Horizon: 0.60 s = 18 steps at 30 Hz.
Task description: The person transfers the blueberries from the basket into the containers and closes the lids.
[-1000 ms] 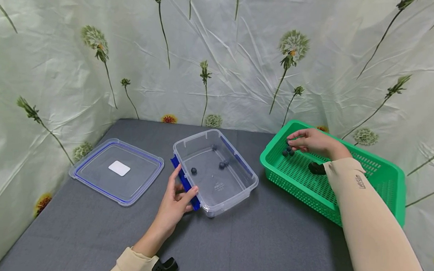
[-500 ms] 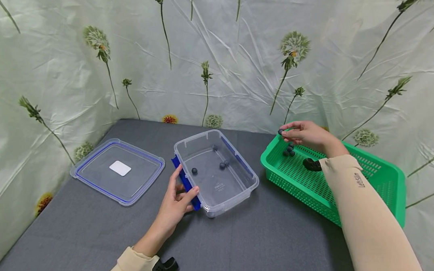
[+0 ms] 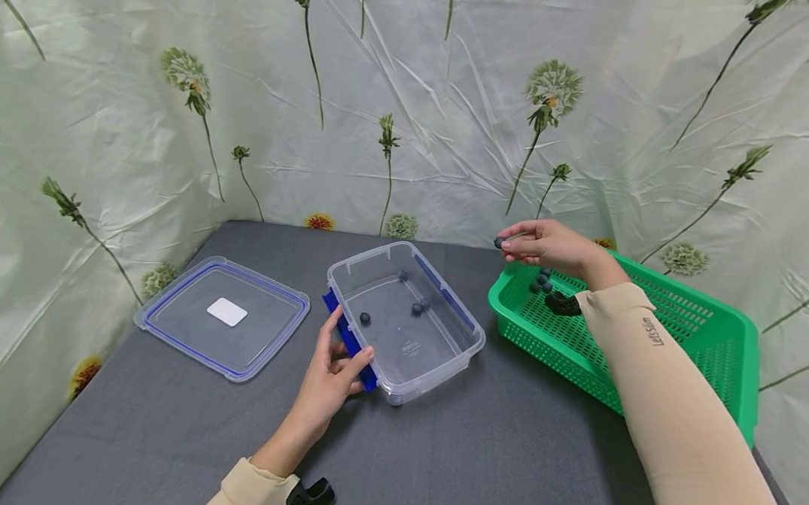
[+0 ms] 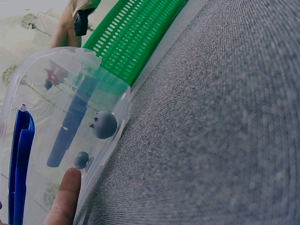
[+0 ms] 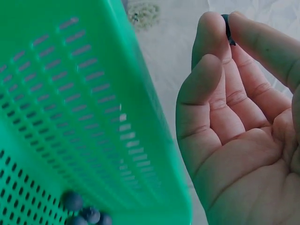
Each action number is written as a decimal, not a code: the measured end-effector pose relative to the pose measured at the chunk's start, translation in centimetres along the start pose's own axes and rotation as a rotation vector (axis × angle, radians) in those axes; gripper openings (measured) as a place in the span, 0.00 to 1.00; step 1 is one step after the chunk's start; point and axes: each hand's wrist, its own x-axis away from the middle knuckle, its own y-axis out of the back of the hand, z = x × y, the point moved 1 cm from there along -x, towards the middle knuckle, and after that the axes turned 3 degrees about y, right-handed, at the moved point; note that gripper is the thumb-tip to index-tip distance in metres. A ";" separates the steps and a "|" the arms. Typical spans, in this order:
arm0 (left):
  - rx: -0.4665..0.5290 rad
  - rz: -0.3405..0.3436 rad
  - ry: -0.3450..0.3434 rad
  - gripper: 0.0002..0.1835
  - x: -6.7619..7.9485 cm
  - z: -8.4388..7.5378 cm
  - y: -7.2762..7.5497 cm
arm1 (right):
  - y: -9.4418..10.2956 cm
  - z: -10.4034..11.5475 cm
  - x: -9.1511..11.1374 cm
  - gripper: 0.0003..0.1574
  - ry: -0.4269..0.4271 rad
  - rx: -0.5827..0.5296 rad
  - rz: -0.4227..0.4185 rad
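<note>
A blueberry (image 3: 499, 242) is pinched between the thumb and fingertips of my right hand (image 3: 550, 247), just above the left end of the green basket (image 3: 556, 361). Several other blueberries (image 5: 73, 200) lie together on the basket's floor, below that hand. My left hand (image 3: 327, 377) holds the near-left side of a clear plastic container (image 3: 400, 350), thumb on its rim and index finger along a blue latch (image 4: 21, 164). Inside the container, several blueberries (image 3: 365, 318) rest apart on the bottom; the left wrist view shows a blueberry (image 4: 103, 124) through the wall.
A clear lid (image 3: 251, 351) with a blue seal and white label (image 3: 228, 312) lies flat left of the container. Grey cloth (image 3: 470, 466) covers the table. A flower-printed curtain (image 3: 450, 134) hangs behind it.
My right hand has lifted a blueberry out of the basket and moved left with it, past the basket's rim. My left hand and the container stay in place.
</note>
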 end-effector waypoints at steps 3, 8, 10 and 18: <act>0.003 0.002 -0.003 0.48 -0.1 0.0 0.0 | -0.8 0.7 -0.4 0.27 0.002 0.024 0.004; -0.001 0.002 -0.002 0.49 0.0 0.0 0.0 | -2.1 1.2 -1.2 0.25 0.010 0.042 0.024; -0.002 0.000 0.004 0.48 -0.1 0.0 0.1 | -2.6 1.3 -1.6 0.25 0.019 0.046 0.042; 0.006 0.001 0.008 0.48 -0.1 -0.1 0.1 | -4.9 1.7 -3.4 0.25 0.037 0.023 0.096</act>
